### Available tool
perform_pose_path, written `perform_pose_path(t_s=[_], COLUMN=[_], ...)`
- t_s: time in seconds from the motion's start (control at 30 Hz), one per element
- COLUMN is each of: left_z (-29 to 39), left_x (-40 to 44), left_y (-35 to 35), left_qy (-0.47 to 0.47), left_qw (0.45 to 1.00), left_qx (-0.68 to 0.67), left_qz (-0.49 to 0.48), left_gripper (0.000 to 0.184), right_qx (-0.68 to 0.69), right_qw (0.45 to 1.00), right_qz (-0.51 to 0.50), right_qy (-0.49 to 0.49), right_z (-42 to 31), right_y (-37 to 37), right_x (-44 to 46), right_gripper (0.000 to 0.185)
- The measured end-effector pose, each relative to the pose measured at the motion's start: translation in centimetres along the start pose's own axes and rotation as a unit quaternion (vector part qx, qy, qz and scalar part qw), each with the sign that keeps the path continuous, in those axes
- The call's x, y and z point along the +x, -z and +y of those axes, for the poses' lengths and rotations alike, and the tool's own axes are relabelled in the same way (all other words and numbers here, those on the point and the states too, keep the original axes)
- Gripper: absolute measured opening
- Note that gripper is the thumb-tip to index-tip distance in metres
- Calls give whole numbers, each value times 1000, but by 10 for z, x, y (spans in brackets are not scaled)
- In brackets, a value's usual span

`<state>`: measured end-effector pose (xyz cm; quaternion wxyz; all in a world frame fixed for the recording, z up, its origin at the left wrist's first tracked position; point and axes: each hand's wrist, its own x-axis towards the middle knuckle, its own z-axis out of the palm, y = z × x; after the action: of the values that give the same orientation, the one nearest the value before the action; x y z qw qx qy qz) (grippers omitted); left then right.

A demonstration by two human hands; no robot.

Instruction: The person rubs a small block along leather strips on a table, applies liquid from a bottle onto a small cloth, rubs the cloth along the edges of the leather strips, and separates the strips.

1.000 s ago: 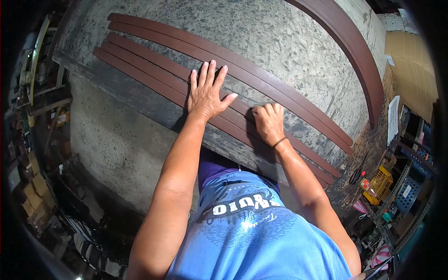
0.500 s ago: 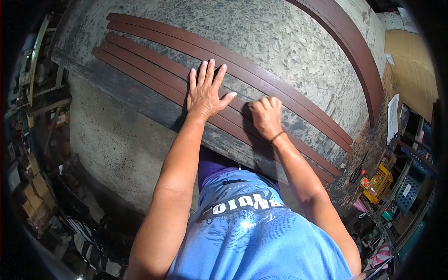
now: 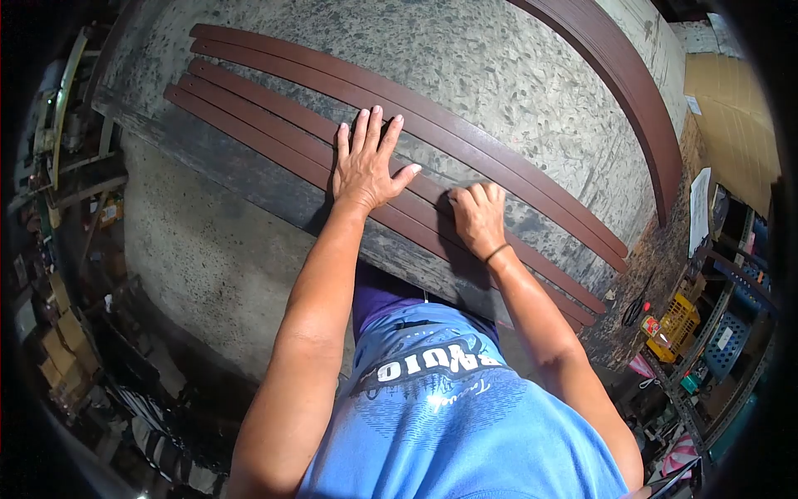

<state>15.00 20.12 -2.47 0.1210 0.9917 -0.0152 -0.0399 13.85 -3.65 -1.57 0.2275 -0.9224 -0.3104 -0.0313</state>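
Long brown leather-like strips lie side by side across a worn grey work table [image 3: 499, 66]. The nearer strips [image 3: 258, 133] show small holes at their left ends, and the farther strips [image 3: 490, 151] lie just beyond them. My left hand [image 3: 366, 170] rests flat on the nearer strips with its fingers spread, fingertips reaching towards the farther ones. To its right, my right hand [image 3: 480, 218] is closed, knuckles up, over the nearer strips. Whatever its fingers may hold is hidden beneath them.
A thick brown band [image 3: 644, 108] with layered lines curves along the table's right side. Beyond the right edge are a cardboard sheet [image 3: 731, 125], a white paper [image 3: 700, 212], a yellow basket [image 3: 682, 324] and a blue basket [image 3: 726, 345]. Cluttered shelving stands at far left.
My right hand has shifted slightly right and towards me, still closed. My left hand and the strips have stayed in place.
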Motion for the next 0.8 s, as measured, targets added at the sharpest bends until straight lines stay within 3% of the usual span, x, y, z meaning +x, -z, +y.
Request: perform_pose_path(t_s=[0.2, 0.4, 0.8], left_z=[1, -1, 1], left_x=[-1, 1, 0], left_y=[1, 0, 3], left_qy=[2, 1, 10], left_qw=[1000, 1000, 1000], left_qx=[3, -5, 5], left_qz=[1, 6, -19], left_gripper=[89, 89, 88], right_qx=[2, 9, -31], right_qw=[999, 993, 991], right_qz=[39, 62, 69], right_qy=[4, -102, -109], right_z=[-9, -8, -25], right_y=[-20, -6, -31], right_x=[27, 9, 26], right_gripper=[12, 14, 13])
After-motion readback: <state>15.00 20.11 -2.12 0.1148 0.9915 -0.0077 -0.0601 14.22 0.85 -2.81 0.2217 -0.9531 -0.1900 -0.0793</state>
